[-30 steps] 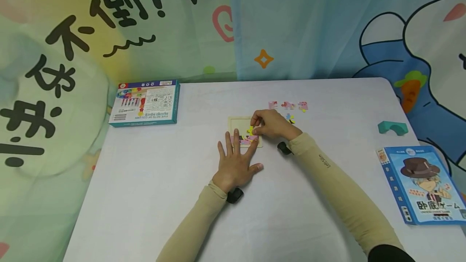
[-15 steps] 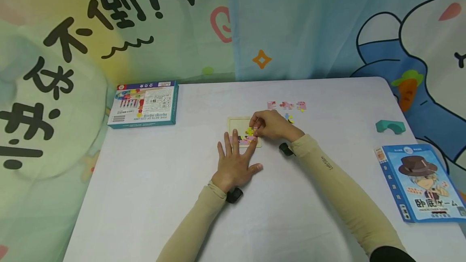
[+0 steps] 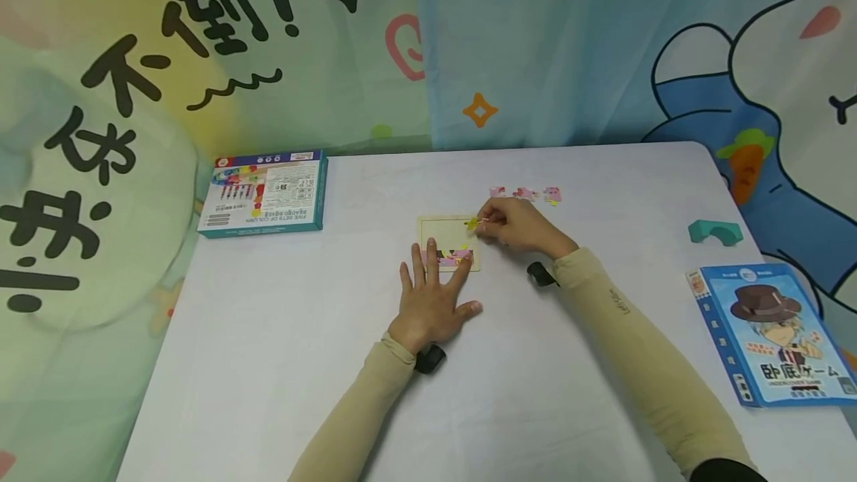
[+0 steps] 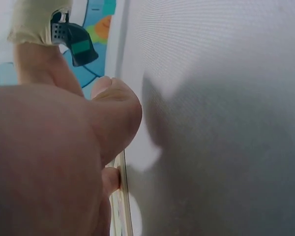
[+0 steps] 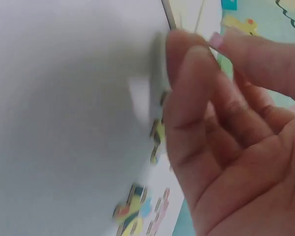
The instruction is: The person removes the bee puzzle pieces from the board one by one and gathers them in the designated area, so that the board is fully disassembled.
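A small square puzzle board [image 3: 442, 230] with a pale frame lies at the middle of the table. Along its lower edge are joined pink and dark jigsaw pieces [image 3: 457, 256], partly covered by fingers. My left hand [image 3: 431, 311] rests there with straight, spread fingers touching the board's lower part. In the left wrist view, that hand hides most of the board's edge [image 4: 123, 196]. Over the board's upper right edge, my right hand [image 3: 525, 227] pinches a yellow jigsaw piece [image 3: 472, 223] between thumb and fingers. The right wrist view shows this yellow piece [image 5: 246, 23] partly hidden by the thumb.
Several pink loose pieces [image 3: 525, 193] lie in a row behind the right hand. A teal-edged box [image 3: 264, 192] stands at the back left. On the right are a green arch block [image 3: 715, 232] and a blue game box [image 3: 777, 337].
My right hand has lifted the yellow piece off the lower right of the board and moved it up and right. The left hand has kept its place.
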`<state>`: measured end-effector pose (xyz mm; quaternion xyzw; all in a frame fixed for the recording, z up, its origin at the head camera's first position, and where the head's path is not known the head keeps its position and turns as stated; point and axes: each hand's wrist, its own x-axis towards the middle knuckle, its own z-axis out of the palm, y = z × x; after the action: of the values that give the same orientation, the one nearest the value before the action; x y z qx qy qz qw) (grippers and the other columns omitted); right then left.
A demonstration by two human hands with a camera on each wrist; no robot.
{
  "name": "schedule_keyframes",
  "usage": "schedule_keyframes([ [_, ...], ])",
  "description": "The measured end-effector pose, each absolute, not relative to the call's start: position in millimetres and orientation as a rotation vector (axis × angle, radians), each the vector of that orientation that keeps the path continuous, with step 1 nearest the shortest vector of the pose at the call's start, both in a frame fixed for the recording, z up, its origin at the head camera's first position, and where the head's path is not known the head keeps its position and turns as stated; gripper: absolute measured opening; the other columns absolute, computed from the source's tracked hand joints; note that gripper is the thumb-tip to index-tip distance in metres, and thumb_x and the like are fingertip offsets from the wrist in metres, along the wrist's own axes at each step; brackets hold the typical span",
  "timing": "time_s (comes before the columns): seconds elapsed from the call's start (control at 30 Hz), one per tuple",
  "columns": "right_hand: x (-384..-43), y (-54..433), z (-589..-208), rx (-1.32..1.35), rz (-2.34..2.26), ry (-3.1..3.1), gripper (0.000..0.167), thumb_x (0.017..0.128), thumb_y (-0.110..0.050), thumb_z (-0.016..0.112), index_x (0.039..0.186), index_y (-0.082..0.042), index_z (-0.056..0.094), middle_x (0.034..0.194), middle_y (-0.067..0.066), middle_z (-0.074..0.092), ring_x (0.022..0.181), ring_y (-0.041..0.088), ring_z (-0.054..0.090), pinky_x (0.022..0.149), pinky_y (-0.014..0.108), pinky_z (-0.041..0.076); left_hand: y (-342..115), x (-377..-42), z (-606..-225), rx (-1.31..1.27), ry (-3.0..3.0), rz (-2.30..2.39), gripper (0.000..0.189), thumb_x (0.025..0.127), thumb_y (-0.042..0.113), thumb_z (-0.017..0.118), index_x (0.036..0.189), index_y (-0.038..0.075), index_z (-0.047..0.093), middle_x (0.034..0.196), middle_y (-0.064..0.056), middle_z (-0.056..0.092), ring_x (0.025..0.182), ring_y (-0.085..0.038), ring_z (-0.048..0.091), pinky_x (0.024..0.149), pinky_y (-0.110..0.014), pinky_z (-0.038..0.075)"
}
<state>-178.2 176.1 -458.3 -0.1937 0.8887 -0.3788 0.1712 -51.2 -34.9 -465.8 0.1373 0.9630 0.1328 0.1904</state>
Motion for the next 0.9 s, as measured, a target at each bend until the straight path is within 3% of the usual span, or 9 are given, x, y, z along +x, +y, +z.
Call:
schedule_keyframes([
  [0.13, -177.4, 188.3, -457.2, -0.539, -1.153, 2.511, 0.023, 0.105, -0.016, 0.068, 0.124, -0.001, 0.068, 0.097, 0.015, 0.079, 0.077, 0.025, 0.075, 0.074, 0.032, 0.052, -35.2, -51.1, -465.2, 0.387, 2.708, 0.375, 0.081, 0.104, 0.066, 0.051, 0.171, 0.035, 0.019, 0.175, -0.029, -0.012, 0.161, -0.053, -0.013, 0.128, -0.071, 0.007],
  [0.27, -174.6, 202.5, -458.3, -0.481, -1.199, 2.582, 0.031, 0.101, -0.017, 0.074, 0.129, -0.006, 0.068, 0.096, 0.013, 0.079, 0.078, 0.024, 0.072, 0.073, 0.037, 0.053, -35.4, -50.7, -468.1, 0.389, 2.717, 0.381, 0.082, 0.103, 0.066, 0.053, 0.171, 0.035, 0.019, 0.175, -0.029, -0.010, 0.161, -0.054, -0.012, 0.127, -0.071, 0.008],
  [0.33, -173.0, 210.8, -458.9, -0.430, -1.237, 2.617, 0.035, 0.098, -0.017, 0.078, 0.130, -0.007, 0.068, 0.095, 0.013, 0.079, 0.077, 0.024, 0.073, 0.093, 0.043, 0.053, -35.3, -50.5, -469.0, 0.390, 2.722, 0.388, 0.083, 0.103, 0.066, 0.053, 0.171, 0.035, 0.019, 0.175, -0.029, -0.010, 0.161, -0.054, -0.012, 0.127, -0.071, 0.008],
  [0.4, -170.5, 220.3, -458.4, -0.356, -1.285, 2.629, 0.037, 0.095, -0.018, 0.082, 0.128, -0.009, 0.068, 0.093, 0.013, 0.081, 0.077, 0.024, 0.074, 0.093, 0.044, 0.053, -35.4, -49.9, -469.0, 0.388, 2.722, 0.399, 0.083, 0.103, 0.065, 0.054, 0.171, 0.034, 0.019, 0.175, -0.029, -0.010, 0.161, -0.054, -0.012, 0.127, -0.071, 0.008],
  [0.5, -167.3, 235.5, -455.9, -0.247, -1.360, 2.630, 0.037, 0.093, -0.018, 0.085, 0.124, -0.009, 0.069, 0.090, 0.015, 0.082, 0.075, 0.025, 0.076, 0.085, 0.034, 0.054, -35.9, -49.5, -468.2, 0.388, 2.722, 0.414, 0.082, 0.103, 0.065, 0.054, 0.171, 0.034, 0.020, 0.175, -0.029, -0.011, 0.161, -0.053, -0.012, 0.128, -0.071, 0.007],
  [0.57, -165.4, 246.6, -453.7, -0.180, -1.386, 2.630, 0.037, 0.092, -0.022, 0.086, 0.123, -0.010, 0.071, 0.090, 0.015, 0.082, 0.075, 0.025, 0.076, 0.059, 0.031, 0.046, -36.3, -49.2, -467.7, 0.387, 2.720, 0.425, 0.082, 0.103, 0.064, 0.055, 0.171, 0.033, 0.020, 0.175, -0.029, -0.011, 0.161, -0.053, -0.013, 0.128, -0.071, 0.007],
  [0.6, -164.8, 251.9, -452.4, -0.154, -1.395, 2.632, 0.038, 0.092, -0.024, 0.086, 0.124, -0.010, 0.072, 0.090, 0.015, 0.082, 0.075, 0.026, 0.076, 0.055, 0.029, 0.044, -36.4, -49.1, -467.6, 0.388, 2.719, 0.427, 0.082, 0.103, 0.064, 0.055, 0.171, 0.033, 0.020, 0.175, -0.029, -0.011, 0.161, -0.053, -0.013, 0.128, -0.071, 0.006],
  [0.73, -164.2, 273.6, -449.7, -0.087, -1.360, 2.640, 0.044, 0.092, -0.029, 0.086, 0.130, -0.011, 0.073, 0.096, 0.013, 0.083, 0.077, 0.023, 0.078, 0.053, 0.029, 0.039, -36.2, -48.8, -468.6, 0.390, 2.718, 0.441, 0.082, 0.103, 0.064, 0.055, 0.171, 0.032, 0.021, 0.175, -0.029, -0.012, 0.161, -0.053, -0.013, 0.127, -0.072, 0.006],
  [0.9, -164.9, 294.7, -449.8, -0.036, -1.245, 2.632, 0.047, 0.094, -0.027, 0.083, 0.137, -0.011, 0.071, 0.106, 0.014, 0.082, 0.079, 0.014, 0.077, 0.058, 0.029, 0.044, -34.9, -48.7, -471.4, 0.392, 2.725, 0.453, 0.082, 0.103, 0.062, 0.057, 0.171, 0.031, 0.023, 0.175, -0.030, -0.010, 0.161, -0.054, -0.012, 0.127, -0.072, 0.005],
])
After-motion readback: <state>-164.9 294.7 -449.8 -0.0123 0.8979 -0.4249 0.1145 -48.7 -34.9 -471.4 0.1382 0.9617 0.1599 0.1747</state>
